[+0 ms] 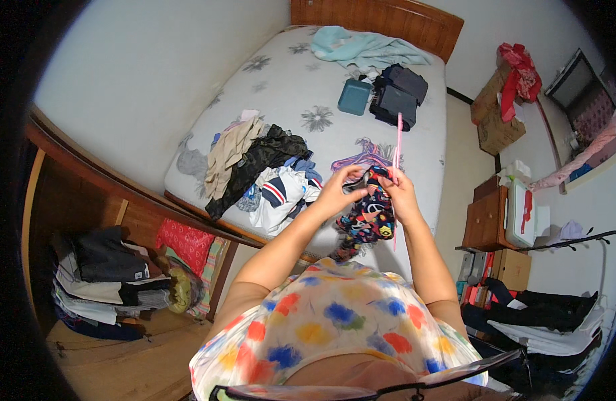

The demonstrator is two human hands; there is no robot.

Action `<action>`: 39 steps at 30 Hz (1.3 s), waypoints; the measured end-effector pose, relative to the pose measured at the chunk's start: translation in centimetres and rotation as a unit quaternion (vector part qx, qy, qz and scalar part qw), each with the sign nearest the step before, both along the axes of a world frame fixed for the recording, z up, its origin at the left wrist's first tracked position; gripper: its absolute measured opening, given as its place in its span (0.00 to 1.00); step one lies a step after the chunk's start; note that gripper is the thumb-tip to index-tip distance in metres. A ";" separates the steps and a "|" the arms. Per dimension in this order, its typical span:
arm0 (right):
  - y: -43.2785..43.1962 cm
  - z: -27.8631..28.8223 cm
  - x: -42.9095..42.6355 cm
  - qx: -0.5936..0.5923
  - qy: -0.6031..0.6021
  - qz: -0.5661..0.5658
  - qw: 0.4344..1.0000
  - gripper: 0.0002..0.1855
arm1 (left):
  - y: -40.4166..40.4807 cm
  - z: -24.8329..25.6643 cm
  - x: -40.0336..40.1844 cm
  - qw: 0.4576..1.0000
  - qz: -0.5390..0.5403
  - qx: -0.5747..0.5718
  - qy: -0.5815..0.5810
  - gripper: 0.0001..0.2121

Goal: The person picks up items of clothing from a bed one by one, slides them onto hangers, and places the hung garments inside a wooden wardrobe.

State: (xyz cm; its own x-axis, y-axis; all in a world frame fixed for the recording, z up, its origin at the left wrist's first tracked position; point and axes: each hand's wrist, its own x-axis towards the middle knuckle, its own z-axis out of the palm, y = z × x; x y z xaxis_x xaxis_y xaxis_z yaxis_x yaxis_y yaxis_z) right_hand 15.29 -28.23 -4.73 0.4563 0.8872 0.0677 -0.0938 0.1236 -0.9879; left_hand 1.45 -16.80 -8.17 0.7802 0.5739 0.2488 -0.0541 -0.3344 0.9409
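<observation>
A dark garment with a multicoloured print hangs between my hands over the near part of the bed. My right hand grips its upper edge together with a pink hanger, which is seen almost edge-on. At the garment's upper left edge, my left hand has its thumb and fingers curved around the cloth; its fingertips are partly hidden. Just beyond the hands, several pink and purple hangers lie in a bunch on the mattress.
Left of my hands lies a heap of clothes with beige trousers, a camouflage garment and a white shirt. Farther back are a teal tray, folded dark clothes and a light-blue blanket. An open wardrobe stands left; a clothes rack stands right.
</observation>
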 end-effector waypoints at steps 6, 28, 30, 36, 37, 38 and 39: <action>-1.8 3.2 0.4 -0.039 -0.158 -0.001 0.987 0.08 | 1.8 -5.9 -1.2 0.977 0.010 0.184 0.112 0.12; -7.1 -1.3 5.1 -0.223 -0.238 0.003 0.945 0.17 | 7.7 2.9 -5.1 0.974 0.162 -0.135 0.083 0.06; -7.6 -0.6 4.0 -0.225 -0.300 -0.020 0.927 0.18 | 7.3 3.5 -5.5 0.970 0.206 -0.017 0.129 0.07; -8.2 0.8 2.3 -0.141 -0.171 -0.080 0.972 0.14 | 8.0 4.5 -6.1 0.947 0.297 0.052 0.111 0.06; -8.1 0.3 2.2 -0.085 -0.131 -0.046 0.987 0.14 | 8.6 4.4 -6.3 0.959 0.272 0.027 0.078 0.04; -7.9 -0.2 2.0 -0.029 -0.090 -0.011 0.995 0.14 | 8.9 4.2 -6.5 0.965 0.254 -0.040 0.040 0.03; -7.6 -0.6 1.8 -0.027 -0.089 -0.012 0.996 0.14 | 8.8 4.7 -6.4 0.967 0.233 -0.106 0.001 0.02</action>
